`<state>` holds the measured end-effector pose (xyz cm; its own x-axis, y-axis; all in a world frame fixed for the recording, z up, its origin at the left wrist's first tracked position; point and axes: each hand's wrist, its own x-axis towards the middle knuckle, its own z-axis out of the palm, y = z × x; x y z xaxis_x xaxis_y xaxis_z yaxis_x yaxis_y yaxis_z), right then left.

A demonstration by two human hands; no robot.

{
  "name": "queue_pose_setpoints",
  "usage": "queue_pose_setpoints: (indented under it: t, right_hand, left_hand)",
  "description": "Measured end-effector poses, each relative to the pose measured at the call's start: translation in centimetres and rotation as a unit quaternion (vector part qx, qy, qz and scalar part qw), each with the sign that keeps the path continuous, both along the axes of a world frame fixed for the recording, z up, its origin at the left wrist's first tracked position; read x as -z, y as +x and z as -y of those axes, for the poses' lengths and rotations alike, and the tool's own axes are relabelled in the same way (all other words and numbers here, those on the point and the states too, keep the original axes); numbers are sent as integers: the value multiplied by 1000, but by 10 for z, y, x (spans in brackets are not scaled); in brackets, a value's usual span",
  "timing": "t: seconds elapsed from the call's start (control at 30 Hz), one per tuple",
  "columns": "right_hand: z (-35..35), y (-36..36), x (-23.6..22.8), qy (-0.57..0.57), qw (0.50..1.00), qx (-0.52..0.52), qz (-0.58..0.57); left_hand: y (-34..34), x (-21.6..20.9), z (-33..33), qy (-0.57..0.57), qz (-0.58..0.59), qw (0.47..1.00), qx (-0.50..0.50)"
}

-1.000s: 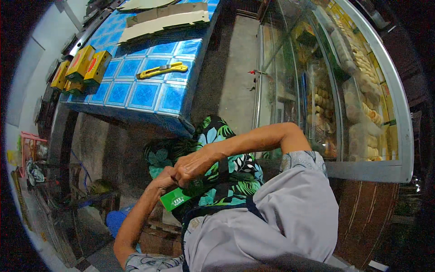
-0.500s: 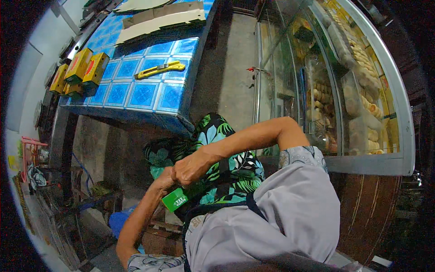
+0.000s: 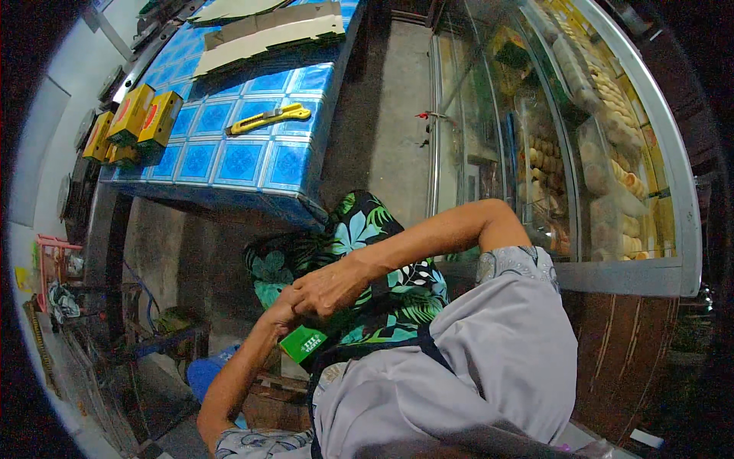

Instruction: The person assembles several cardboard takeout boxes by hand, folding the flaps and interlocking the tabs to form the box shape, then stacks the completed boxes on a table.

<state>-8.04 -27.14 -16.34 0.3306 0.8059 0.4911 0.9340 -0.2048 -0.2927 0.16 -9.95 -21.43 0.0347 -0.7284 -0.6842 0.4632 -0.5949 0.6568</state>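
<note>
Over my lap, both hands meet at one end of a small green box (image 3: 303, 344) with white print. My left hand (image 3: 280, 312) is closed at the box's left side. Bent fingers of my right hand (image 3: 330, 290) lie against the left one, closed over the box's upper end. Between them the fingertips are hidden, so I cannot tell what they do there. Below the hands is a dark cloth (image 3: 359, 229) with green and pale blue leaves, across my lap.
A table with a blue tiled-pattern cover (image 3: 243, 162) stands ahead on the left. On it lie a yellow box cutter (image 3: 269, 118), several yellow boxes (image 3: 158, 120) and flat cardboard pieces (image 3: 267, 38). On the right is a glass display case (image 3: 562, 269) with stacked round goods inside.
The green box has turned a little and shifted slightly right between my hands. My right hand has rolled, showing more of its back. My right elbow has moved slightly right.
</note>
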Motion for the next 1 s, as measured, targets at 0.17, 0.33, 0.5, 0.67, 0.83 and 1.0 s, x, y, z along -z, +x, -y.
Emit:
queue_pose_setpoints:
  t: [0.17,0.33,0.5,0.67,0.83,1.0]
  right_hand:
    - [7,-6,-24,51,996,28,62]
    - [3,-10,3,-20,987,83,-135]
    - [4,-7,8,149,935,290,-139]
    - [-21,-35,8,197,801,510,-246]
    - [-39,-37,36,432,583,389,-567]
    - [-27,-48,53,439,377,391,-716]
  left_hand:
    - [-3,4,3,14,-12,1000,-16]
    - [-4,2,0,19,-33,995,-88]
    - [-1,-33,-16,-87,34,968,-234]
    - [-11,-84,7,-75,-80,892,-439]
    - [-34,-41,-4,-120,-148,876,-443]
    - [-62,-26,-14,-59,21,919,-388]
